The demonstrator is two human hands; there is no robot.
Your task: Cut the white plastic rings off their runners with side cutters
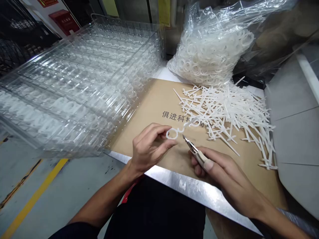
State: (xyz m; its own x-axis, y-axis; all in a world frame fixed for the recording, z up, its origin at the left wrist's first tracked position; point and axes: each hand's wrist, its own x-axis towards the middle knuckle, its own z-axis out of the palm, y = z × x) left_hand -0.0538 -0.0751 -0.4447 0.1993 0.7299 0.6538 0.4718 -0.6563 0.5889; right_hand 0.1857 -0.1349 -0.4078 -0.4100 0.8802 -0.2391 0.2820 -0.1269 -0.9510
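Observation:
My left hand (152, 144) pinches a white plastic ring (171, 133) between thumb and fingertips. From the ring a thin wavy strip runs off to the upper right, toward what looks like another ring shape over the printed letters. In my right hand (219, 166) is a pair of nippers (195, 150) with light handles, my fingers wrapped round the grips. Its metal tips point up and left, just below the strip and apart from it. Both hands are above brown cardboard (147, 109) near the table's front edge.
A heap of white plastic sprue sticks (229, 109) lies at right. Behind it stands a clear bag (206, 56) full of white rings. Stacked clear trays (82, 83) of white parts fill the left. A grey panel (294, 132) borders the right, and a metal edge (184, 184) the front.

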